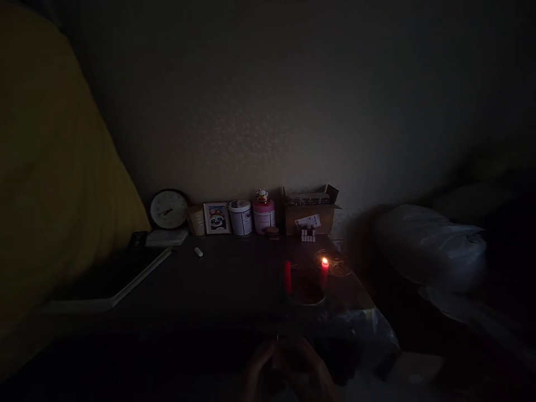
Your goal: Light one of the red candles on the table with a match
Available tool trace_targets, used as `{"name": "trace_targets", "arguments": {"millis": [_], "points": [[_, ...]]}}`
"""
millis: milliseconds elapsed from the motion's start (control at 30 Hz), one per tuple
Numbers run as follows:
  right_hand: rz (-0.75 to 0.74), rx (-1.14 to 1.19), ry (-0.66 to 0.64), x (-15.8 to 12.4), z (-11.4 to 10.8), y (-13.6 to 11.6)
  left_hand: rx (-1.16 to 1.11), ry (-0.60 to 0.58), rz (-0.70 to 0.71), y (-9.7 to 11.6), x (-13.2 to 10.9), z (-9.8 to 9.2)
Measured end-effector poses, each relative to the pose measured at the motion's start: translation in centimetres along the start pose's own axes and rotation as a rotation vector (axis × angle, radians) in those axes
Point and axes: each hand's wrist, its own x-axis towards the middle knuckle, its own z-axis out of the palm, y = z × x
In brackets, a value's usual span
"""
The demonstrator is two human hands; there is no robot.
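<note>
In the dark at the near edge of the table, my left hand and my right hand are close together, fingers curled toward each other. A tiny pale tip shows between them; what they hold is too dark to make out. Beyond my hands, a dark round plate has a red candle at each side. The right candle burns with a small flame. No flame shows on the left candle. Behind the lit one lies a clear round dish.
Along the wall stand a clock, cups, a panda picture, a white tub, a pink tub and an open carton. A yellow curtain hangs left; a plastic bag sits right.
</note>
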Motion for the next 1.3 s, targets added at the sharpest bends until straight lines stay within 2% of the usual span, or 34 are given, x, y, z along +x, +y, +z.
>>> {"name": "trace_targets", "arguments": {"millis": [167,267,633,933,1067,1167,1300], "points": [[-0.022,0.070,-0.067,0.2,0.0,-0.3,-0.037,0.005,-0.054,-0.1,0.2,0.1],[-0.030,0.087,-0.083,0.3,0.1,-0.2,-0.045,0.035,-0.034,-0.4,0.3,-0.1],[-0.062,0.076,-0.061,0.4,0.1,-0.2,-0.094,-0.050,-0.014,0.2,-0.6,0.9],[-0.083,0.095,-0.067,0.3,0.0,-0.7,-0.126,-0.014,0.059,-0.5,-0.4,1.0],[-0.097,0.098,-0.056,0.2,0.0,-1.0,-0.179,-0.002,0.006,-0.4,0.0,1.0],[-0.118,0.069,-0.051,0.3,-0.1,-1.0,-0.156,-0.061,-0.013,0.1,-0.4,1.6],[-0.188,0.037,-0.043,0.3,-0.2,-0.9,-0.130,-0.124,0.073,0.5,-1.4,2.8]]}}
